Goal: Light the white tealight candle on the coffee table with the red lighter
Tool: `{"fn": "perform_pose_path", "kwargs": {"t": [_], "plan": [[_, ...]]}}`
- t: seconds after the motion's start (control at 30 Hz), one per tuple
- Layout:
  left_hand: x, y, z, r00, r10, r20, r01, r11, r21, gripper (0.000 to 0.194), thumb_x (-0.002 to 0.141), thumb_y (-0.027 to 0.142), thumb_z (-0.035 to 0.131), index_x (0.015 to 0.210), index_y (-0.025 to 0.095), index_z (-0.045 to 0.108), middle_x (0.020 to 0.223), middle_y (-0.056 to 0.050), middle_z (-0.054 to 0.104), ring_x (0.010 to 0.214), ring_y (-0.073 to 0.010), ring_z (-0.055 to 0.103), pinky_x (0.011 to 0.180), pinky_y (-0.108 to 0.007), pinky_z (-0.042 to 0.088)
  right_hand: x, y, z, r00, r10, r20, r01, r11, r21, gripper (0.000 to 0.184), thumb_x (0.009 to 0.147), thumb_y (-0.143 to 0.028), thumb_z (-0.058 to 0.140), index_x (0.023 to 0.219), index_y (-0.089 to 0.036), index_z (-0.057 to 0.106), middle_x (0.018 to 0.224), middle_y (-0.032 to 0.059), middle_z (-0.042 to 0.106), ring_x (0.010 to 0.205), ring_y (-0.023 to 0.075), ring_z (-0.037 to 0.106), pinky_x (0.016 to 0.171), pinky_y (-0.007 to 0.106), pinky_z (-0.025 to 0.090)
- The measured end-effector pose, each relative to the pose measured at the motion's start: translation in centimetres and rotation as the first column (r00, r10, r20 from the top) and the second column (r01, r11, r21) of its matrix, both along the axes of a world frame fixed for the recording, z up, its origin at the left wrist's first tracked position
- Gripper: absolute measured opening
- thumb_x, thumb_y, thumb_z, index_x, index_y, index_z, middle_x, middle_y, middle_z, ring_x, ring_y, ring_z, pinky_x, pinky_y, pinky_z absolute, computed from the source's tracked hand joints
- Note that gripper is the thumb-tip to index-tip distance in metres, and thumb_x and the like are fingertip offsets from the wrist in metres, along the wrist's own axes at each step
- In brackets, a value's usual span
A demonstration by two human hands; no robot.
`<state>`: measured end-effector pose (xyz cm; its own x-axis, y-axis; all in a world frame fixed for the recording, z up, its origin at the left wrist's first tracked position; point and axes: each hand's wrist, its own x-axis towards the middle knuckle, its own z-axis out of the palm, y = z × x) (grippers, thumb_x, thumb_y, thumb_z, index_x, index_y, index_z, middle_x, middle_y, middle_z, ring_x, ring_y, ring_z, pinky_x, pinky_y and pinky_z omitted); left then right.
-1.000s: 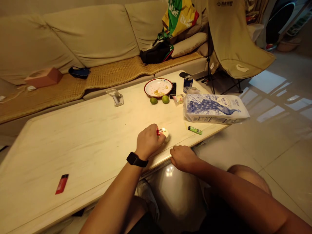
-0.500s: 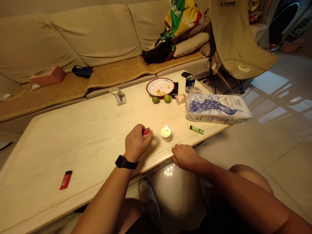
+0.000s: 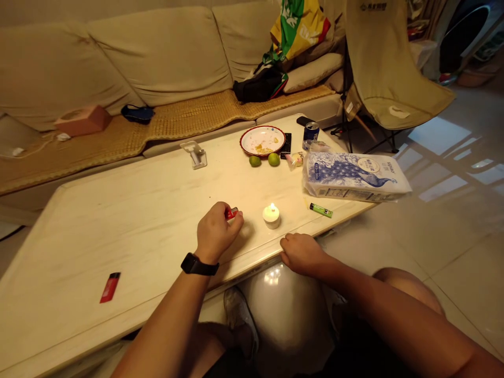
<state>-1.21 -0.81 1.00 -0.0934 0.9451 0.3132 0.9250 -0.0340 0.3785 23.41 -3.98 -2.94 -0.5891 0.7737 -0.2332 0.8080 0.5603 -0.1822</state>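
A red lighter is grasped by the left hand — best held clear of the lit candle, set nearby on the counter; the right hand is clenched at its edge.

Pale table with lit candle, red lighter, two limes, plate and can.

Dim amber light, glare on floor

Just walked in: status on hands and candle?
Left hand closed on red plastic lighter. Right hand curled at edge of pale table. Short round white candle lit, touching neither hand. Slim green stick lies apart, to its right.
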Motion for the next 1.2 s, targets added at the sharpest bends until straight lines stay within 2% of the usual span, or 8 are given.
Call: {"fn": "perform_pose_path", "kwargs": {"t": [0.7,1.0,1.2], "plan": [[0.4,0.1,-0.2,0.997,-0.056,-0.047,0.056,0.998,0.002,0.024,0.087,0.047,0.053,0.085,0.023,0.05,0.074,0.0,0.059,0.063,-0.016,0.053,0.062,-0.031,0.038,-0.2,0.0,-0.1,1.0,0.011,-0.007,-0.011,1.0,0.0,0.026,0.092,-0.032,0.05,0.103,-0.014,0.065,0.102,0.014,0.069,0.092,0.0264,0.065,0.079,0.036,0.047],[2.9,0.5,0.2,0.99,-0.128,-0.063,0.126,0.992,-0.032,0.022,0.087,0.044,0.052,0.086,0.023,0.051,0.077,-0.001,0.061,0.068,-0.0184,0.056,0.063,-0.032,0.037,-0.1,0.0,-0.4,0.999,0.009,-0.036,-0.008,0.999,0.045,0.025,0.091,-0.032,0.051,0.101,-0.014,0.066,0.098,0.0124,0.069,0.088,0.0266,0.065,0.074,0.037,0.047],[4.5,1.0,0.1,0.978,-0.176,-0.11,0.17,0.984,-0.059,0.019,0.086,0.041,0.052,0.085,0.023,0.051,0.079,-0.002,0.063,0.071,-0.0192,0.057,0.063,-0.033,0.036,-0.2,0.0,-0.2,1.0,-0.001,-0.02,0.001,1.0,0.02,0.027,0.093,-0.033,0.048,0.103,-0.014,0.065,0.1,0.0137,0.069,0.09,0.0266,0.065,0.076,0.036,0.047]]}}
